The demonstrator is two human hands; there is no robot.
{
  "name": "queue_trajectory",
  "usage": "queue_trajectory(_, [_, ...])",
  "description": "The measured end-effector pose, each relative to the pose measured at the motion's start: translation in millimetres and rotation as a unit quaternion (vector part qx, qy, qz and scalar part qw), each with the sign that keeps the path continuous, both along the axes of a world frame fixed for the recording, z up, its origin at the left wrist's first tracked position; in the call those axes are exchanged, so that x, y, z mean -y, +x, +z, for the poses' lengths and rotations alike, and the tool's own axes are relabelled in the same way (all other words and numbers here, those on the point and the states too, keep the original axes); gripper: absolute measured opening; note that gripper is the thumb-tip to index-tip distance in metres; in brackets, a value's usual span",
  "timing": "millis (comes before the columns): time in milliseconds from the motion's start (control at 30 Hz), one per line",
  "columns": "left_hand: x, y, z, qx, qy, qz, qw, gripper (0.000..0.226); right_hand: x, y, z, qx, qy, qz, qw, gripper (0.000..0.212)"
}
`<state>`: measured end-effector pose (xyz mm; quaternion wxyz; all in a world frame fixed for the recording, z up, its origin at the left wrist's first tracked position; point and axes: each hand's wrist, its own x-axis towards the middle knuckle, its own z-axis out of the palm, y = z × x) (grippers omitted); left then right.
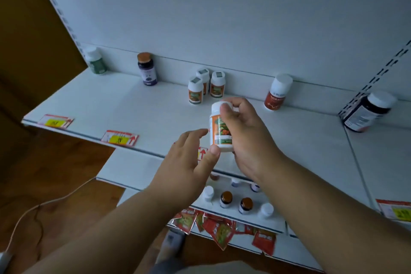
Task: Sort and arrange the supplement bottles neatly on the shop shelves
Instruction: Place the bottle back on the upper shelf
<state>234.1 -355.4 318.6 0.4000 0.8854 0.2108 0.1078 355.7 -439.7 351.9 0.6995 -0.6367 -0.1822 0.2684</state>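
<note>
The right hand (pixel 242 131) grips an orange-label bottle (pixel 220 129) above the shelf (pixel 138 104), in front of three matching bottles (pixel 205 87). The left hand (pixel 189 162) is loose-fingered, its thumb touching the bottle's base. Set down carelessly, it could topple those three.

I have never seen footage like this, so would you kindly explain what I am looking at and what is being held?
This is one picture from a camera worn on a person's head, looking forward and down at their own bare hands; no robot is involved. The right hand grips a white bottle with an orange label above a white shelf. The left hand is open, its thumb touching the bottle's base. At the back of the shelf stand three matching bottles, plus a green bottle, a purple bottle and a red bottle. A dark bottle leans at the far right. More bottles stand on a lower shelf.
</note>
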Motion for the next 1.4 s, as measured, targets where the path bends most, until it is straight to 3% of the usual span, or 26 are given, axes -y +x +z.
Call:
queue_trajectory(167, [-79,35,-5,-0.005,0.092,-0.081,0.992,0.081,-55,19,-7,0.022,-0.022,-0.059,0.998,0.016])
queue_trajectory(367, [-130,66,-4,-0.045,0.184,-0.160,0.969,0.083,-83,29,-16,0.078,-0.125,-0.120,0.982,0.029])
queue_trajectory(633, [-155,97,-20,0.025,0.294,-0.132,0.946,0.064,-102,65,-35,0.229,-0.303,-0.153,0.912,0.029])
queue_trajectory(767, [-165,113,-28,-0.030,0.318,-0.167,0.933,0.074,-113,84,-49,0.291,-0.334,-0.150,0.884,0.026])
queue_trajectory(933, [-170,119,-34,-0.032,0.330,-0.190,0.924,0.077,-117,97,-60,0.371,-0.357,-0.127,0.848,0.024])
queue_trajectory(1200, [-176,118,-35,-0.023,0.349,-0.198,0.916,0.078,-121,91,-57,0.406,-0.403,-0.131,0.809,0.032])
queue_trajectory(1400, [-161,82,-22,-0.013,0.312,-0.142,0.939,0.070,-108,61,-44,0.447,-0.386,-0.123,0.798,0.036])
